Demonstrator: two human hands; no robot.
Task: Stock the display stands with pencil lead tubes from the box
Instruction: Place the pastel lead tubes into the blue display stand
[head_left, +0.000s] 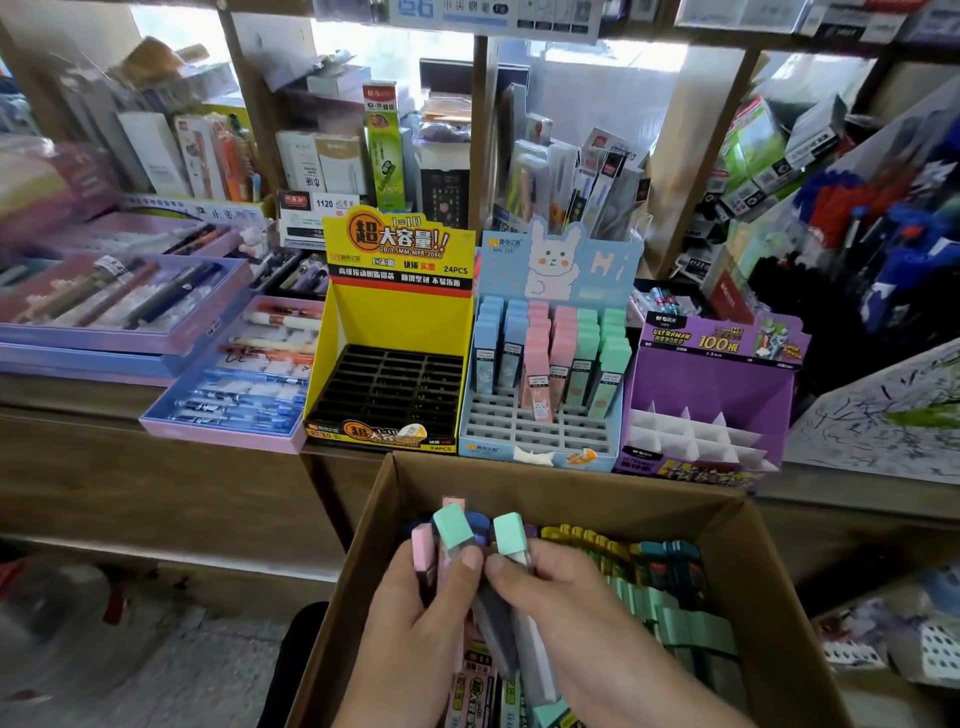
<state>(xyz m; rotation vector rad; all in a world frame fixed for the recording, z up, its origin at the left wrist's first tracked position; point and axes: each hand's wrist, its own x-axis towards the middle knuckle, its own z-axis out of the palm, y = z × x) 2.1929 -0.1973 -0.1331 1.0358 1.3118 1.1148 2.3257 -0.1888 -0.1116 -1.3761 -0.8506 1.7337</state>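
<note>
Over the open cardboard box (769, 582), my left hand (415, 623) grips a bundle of lead tubes with pink, mint and dark blue caps (452, 527). My right hand (576, 608) pinches a mint-capped tube (511, 535) beside that bundle. More tubes (665, 587), yellow, teal and mint, lie packed in the box. On the counter beyond stand three display stands: a yellow one (395, 322) whose black slots hold nothing, a blue rabbit one (540, 436) with blue, pink and mint tubes in its back rows, and a purple one (711, 379) with bare white dividers.
Purple trays of pens (234, 374) lie left of the yellow stand on the wooden counter (156, 467). Crowded shelves of stationery rise behind. A slanted rack of blue and red pens (883, 218) stands at the right.
</note>
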